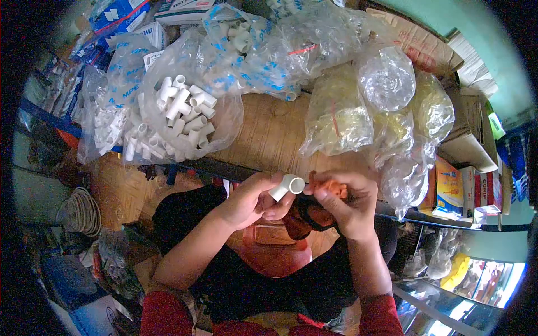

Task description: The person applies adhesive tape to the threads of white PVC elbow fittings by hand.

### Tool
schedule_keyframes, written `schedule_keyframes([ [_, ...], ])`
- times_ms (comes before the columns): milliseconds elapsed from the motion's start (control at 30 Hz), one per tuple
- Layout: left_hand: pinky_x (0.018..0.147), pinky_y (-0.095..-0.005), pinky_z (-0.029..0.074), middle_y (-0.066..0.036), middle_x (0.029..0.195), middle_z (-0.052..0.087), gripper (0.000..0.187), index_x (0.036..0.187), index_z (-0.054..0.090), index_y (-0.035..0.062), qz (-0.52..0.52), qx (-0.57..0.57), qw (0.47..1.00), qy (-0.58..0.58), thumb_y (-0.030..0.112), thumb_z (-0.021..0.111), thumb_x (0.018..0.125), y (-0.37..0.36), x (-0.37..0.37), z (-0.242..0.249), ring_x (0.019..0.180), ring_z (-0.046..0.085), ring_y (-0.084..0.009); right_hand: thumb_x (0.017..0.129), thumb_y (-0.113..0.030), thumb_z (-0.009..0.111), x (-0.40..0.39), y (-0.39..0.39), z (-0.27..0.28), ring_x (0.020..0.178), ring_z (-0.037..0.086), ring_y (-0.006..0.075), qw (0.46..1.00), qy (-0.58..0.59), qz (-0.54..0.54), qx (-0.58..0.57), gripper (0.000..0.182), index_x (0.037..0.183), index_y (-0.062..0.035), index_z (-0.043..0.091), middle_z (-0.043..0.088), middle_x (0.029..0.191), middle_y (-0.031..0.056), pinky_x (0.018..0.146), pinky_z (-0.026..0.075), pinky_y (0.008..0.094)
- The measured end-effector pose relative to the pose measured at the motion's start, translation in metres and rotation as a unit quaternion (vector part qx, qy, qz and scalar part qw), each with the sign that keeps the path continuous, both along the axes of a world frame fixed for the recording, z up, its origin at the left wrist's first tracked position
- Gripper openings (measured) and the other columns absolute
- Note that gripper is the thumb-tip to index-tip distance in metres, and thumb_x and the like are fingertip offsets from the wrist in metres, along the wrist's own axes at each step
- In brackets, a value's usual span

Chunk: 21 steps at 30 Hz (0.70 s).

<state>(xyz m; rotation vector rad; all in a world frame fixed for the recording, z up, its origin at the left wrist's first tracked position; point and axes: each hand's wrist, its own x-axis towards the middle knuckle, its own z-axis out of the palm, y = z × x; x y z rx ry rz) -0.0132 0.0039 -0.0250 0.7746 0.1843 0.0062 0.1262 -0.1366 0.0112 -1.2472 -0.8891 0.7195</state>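
My left hand [249,203] is closed round a white plastic pipe fitting [279,191], with its round open end turned toward my right hand. My right hand [353,204] pinches a bunched orange cloth [334,188] right beside that opening. Darker folds of the cloth hang below, between the two hands. Both hands are in front of the table edge, above my lap. Close by on the table, an opened clear plastic bag [231,120] holds many similar white pipe fittings [180,102], tees and elbows among them.
Clear bags [339,109] of yellowish and transparent items lie on the right of the wooden table [269,126]. More plastic bags and boxes line the back. Small boxes [448,187] stand at the right edge. A coil of cable [80,211] sits low on the left.
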Motion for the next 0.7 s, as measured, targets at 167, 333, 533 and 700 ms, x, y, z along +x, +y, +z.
schedule_keyframes([
  [167,0.044,-0.0229,0.028,0.000,0.057,0.045,0.042,0.092,0.058,0.0023,0.031,0.002,0.999,0.007,0.040,0.040,0.095,-0.001,0.000,0.000,0.046,0.035,-0.0071,0.077,0.002,0.069,-0.003,0.000,0.008,0.089,0.063,0.0164,0.998,-0.063,0.021,-0.005,0.021,0.097,0.0018,0.066,0.067,0.098,0.0126,0.080,0.049,0.0273],
  [333,0.046,-0.0218,0.028,0.001,0.057,0.045,0.045,0.094,0.058,0.0032,0.062,0.114,0.991,0.021,0.043,0.037,0.096,-0.002,-0.001,0.006,0.049,0.036,-0.0060,0.078,0.000,0.069,-0.004,0.002,0.010,0.087,0.063,0.0149,0.999,-0.045,-0.005,-0.027,0.017,0.095,0.0014,0.066,0.067,0.097,0.0117,0.078,0.049,0.0268],
  [533,0.050,-0.0220,0.031,0.001,0.066,0.048,0.040,0.096,0.058,0.0044,0.079,0.242,0.967,0.015,0.040,0.038,0.097,-0.005,-0.002,0.011,0.055,0.038,-0.0052,0.078,-0.002,0.070,-0.010,0.004,0.015,0.080,0.064,0.0146,0.991,-0.083,-0.086,-0.069,0.013,0.090,0.0011,0.066,0.067,0.094,0.0113,0.073,0.051,0.0264],
  [700,0.055,-0.0215,0.034,0.001,0.072,0.050,0.035,0.101,0.056,0.0027,0.115,0.393,0.912,0.013,0.034,0.041,0.098,-0.010,-0.003,0.010,0.063,0.041,-0.0051,0.075,-0.002,0.071,-0.006,0.000,0.011,0.078,0.065,0.0178,0.968,-0.229,-0.086,-0.045,0.014,0.089,0.0007,0.067,0.066,0.087,0.0114,0.069,0.052,0.0283],
])
